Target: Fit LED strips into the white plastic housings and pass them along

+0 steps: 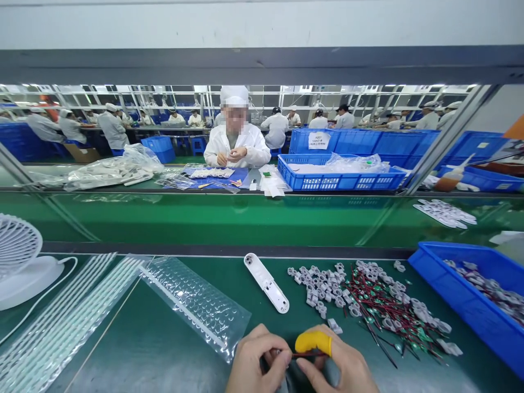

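Both hands meet low in the middle of the head view. My left hand (262, 360) is closed, thumb and fingers pinching one end of a dark red wire (307, 355) and a small part mostly hidden by the fingertips. On the other side, my right hand (339, 360) has a yellow finger cot (313, 343) on its index finger and is closed around the same wire. Just beyond them lies a white elongated plastic housing (266, 284). To its right are a pile of small grey plastic parts (323, 286) and a heap of red wires with green pieces (385, 300).
A blue bin (462, 295) of grey parts stands at right. Clear plastic bubble sheeting (200, 300) and long pale strips (77, 316) lie left, beside a white fan (20, 262). Past a green belt (229, 218), a co-worker in white (237, 144) sits facing me.
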`<state>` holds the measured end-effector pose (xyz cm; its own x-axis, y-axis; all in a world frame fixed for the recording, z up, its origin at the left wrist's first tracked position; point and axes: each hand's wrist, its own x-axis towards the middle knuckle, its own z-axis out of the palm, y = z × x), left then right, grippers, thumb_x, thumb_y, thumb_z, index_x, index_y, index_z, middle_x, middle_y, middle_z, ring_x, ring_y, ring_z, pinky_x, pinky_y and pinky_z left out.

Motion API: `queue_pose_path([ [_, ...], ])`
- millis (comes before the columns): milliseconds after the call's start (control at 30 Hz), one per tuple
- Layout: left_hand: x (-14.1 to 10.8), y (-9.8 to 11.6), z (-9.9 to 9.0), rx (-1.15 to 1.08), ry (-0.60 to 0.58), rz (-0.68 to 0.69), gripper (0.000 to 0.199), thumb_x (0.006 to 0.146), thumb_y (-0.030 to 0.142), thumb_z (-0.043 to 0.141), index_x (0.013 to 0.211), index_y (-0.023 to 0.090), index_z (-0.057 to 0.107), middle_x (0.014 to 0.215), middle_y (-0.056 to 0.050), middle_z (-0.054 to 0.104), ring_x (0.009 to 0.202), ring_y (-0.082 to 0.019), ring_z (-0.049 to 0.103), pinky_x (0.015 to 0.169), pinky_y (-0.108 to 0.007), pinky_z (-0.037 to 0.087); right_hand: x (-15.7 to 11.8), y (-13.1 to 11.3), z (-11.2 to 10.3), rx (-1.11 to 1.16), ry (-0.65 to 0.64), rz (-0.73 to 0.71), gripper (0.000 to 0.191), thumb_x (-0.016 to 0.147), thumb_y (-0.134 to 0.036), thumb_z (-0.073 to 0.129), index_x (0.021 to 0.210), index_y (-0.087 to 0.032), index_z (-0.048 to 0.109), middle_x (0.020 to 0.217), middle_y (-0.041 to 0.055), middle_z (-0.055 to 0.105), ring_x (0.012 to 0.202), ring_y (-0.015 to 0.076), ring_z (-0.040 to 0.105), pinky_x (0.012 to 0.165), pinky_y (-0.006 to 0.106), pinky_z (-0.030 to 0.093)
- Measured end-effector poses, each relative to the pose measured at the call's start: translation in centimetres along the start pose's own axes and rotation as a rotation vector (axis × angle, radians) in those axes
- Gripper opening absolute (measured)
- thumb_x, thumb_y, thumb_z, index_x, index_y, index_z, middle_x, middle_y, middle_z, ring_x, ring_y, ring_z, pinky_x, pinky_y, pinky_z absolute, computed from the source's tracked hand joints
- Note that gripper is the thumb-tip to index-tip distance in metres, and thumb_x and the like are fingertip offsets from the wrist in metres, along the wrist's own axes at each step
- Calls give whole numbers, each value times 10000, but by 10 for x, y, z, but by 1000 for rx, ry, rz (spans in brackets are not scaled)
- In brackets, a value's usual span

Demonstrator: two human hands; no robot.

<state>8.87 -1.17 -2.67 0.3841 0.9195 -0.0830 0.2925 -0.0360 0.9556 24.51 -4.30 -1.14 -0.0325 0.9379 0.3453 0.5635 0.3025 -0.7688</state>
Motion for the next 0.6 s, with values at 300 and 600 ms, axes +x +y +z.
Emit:
queue_pose_path([
  [300,1,4,-2,-425,-78,-93,434,714,547,572,854,144,653,810,-10,431,641,-145,617,380,-167,493,5,1,5,28,11,-23,39,786,-206,531,778,-223,564,651,-16,579,554,121,556,499,185,449],
  [600,-1,8,-9,-475,-41,-121,276,722,379,646,846,139,586,682,-6,573,563,-111,557,481,-211,509,9,-17,14,599,-14,584,204,614,-329,669,646,-170,545,551,-44,511,482,76,434,465,182,325],
])
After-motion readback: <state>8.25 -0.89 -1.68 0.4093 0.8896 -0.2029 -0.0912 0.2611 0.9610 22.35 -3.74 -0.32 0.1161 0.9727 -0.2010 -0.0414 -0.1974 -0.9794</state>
